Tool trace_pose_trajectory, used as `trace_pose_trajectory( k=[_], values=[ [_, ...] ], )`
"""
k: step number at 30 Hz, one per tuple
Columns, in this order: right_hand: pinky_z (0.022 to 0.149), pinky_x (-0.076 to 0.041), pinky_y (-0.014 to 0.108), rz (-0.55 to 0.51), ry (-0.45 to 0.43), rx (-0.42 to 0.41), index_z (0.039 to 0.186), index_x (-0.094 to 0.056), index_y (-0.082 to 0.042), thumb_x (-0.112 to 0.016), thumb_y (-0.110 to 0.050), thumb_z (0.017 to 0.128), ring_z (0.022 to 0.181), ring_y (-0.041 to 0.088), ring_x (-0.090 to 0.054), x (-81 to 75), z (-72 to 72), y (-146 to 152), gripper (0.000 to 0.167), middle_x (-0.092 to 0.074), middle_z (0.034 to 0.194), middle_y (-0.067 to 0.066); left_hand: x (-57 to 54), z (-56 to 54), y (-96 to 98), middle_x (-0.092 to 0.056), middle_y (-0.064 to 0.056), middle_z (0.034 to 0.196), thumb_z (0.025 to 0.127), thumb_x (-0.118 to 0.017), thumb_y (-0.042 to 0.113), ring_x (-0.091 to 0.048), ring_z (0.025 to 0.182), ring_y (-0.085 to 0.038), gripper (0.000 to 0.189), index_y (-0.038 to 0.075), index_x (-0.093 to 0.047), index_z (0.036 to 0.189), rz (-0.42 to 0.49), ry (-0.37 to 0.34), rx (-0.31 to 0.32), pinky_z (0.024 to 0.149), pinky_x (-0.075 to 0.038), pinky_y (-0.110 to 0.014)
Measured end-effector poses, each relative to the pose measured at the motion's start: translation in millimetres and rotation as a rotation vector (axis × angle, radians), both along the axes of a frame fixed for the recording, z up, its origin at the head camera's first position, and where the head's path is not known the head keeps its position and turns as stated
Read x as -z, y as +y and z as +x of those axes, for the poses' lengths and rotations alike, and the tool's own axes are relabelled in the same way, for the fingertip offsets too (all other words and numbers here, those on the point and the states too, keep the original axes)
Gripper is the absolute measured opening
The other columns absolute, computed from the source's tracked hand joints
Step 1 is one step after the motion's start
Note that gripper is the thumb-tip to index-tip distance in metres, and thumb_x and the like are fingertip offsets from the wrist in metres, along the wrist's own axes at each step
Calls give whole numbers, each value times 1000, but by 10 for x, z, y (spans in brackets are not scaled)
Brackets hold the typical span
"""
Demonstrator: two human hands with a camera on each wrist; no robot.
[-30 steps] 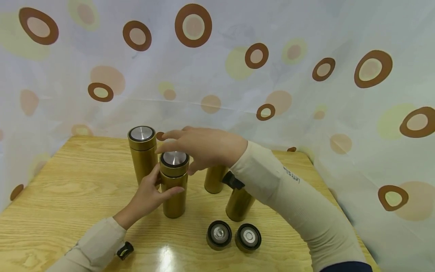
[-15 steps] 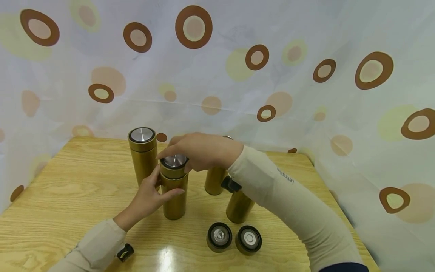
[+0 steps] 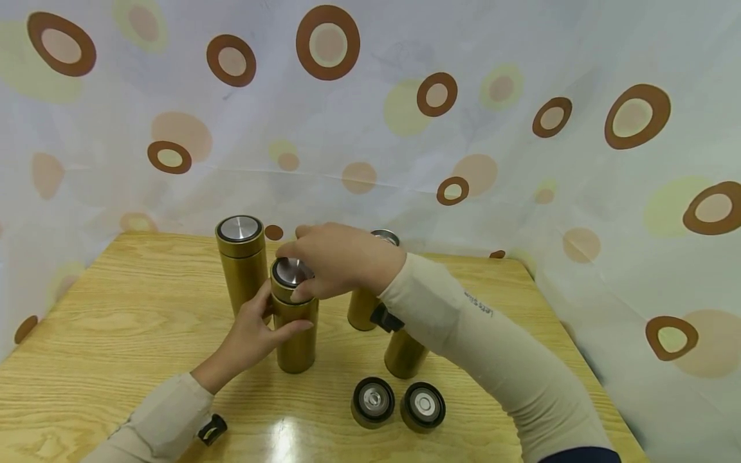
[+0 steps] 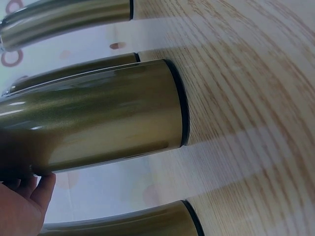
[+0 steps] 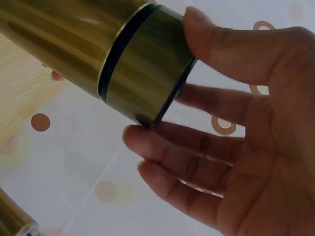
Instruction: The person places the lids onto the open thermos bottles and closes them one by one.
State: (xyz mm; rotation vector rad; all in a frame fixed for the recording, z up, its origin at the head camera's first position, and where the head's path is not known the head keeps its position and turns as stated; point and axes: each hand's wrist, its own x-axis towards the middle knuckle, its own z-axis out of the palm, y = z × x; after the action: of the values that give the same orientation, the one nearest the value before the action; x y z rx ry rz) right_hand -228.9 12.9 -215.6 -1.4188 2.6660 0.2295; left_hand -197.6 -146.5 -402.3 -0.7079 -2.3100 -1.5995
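Observation:
A gold vacuum flask (image 3: 296, 350) stands upright on the table, its lid (image 3: 282, 292) with a brushed silver top in place. My left hand (image 3: 249, 341) grips the body around its middle, thumb across the front; in the left wrist view only a few fingers (image 4: 44, 191) show beneath the flask body (image 4: 108, 118). Above it, my right hand (image 3: 341, 260) holds the lid by its rim, thumb on the near side and fingers on the far side. A thin dark band separates lid (image 5: 147, 69) and body in the right wrist view.
Behind to the left stands a capped gold flask (image 3: 243, 276). Two more flasks (image 3: 361, 308) stand to the right; the nearer flask (image 3: 405, 354) is partly hidden by my right forearm. Two loose lids, one left (image 3: 372, 402) and one right (image 3: 423, 406), lie underside up near the front.
My right hand has come down from above the flask and closed its fingers and thumb on the lid, turning slightly. The left hand keeps its grip on the body.

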Motion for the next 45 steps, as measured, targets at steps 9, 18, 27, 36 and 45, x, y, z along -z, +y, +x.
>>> trace_pose_trajectory(
  k=[9,18,27,36,45],
  values=[
    [47,-29,22,-61,198,133,66,-44,-19,-61,-58,82,56,8,-38,132,29,-125,45,-38,61,-7,-14,22,-2,-59,-2,123,82,-77,10,-58,104,-5,61,12,-42,132,-11,-8,-4,83,-52,-26],
    [40,-29,23,-16,281,240,57,-39,-20,-54,-62,83,49,10,-35,147,98,-234,51,-33,55,-7,21,10,8,-61,-5,117,82,-76,6,-56,99,-3,52,9,-46,125,-4,49,0,77,-52,-25],
    [40,-35,24,-16,295,255,57,-41,-20,-54,-63,85,50,11,-40,164,134,-236,52,-38,56,-7,33,3,1,-60,-4,114,81,-76,5,-56,96,-3,53,8,-47,125,-5,64,-8,74,-52,-24],
    [40,-36,24,-27,337,231,59,-44,-20,-52,-63,87,53,11,-44,190,163,-206,52,-43,58,-6,32,-1,13,-58,0,114,80,-77,3,-55,92,-3,55,9,-47,125,0,89,-5,71,-51,-23],
    [79,-50,31,42,36,172,138,-48,-16,-53,-73,81,102,15,-55,60,88,-24,81,-56,119,2,8,1,16,-60,0,116,80,-78,6,-57,95,-5,61,10,-45,132,18,45,7,77,-51,-23]
  ],
)
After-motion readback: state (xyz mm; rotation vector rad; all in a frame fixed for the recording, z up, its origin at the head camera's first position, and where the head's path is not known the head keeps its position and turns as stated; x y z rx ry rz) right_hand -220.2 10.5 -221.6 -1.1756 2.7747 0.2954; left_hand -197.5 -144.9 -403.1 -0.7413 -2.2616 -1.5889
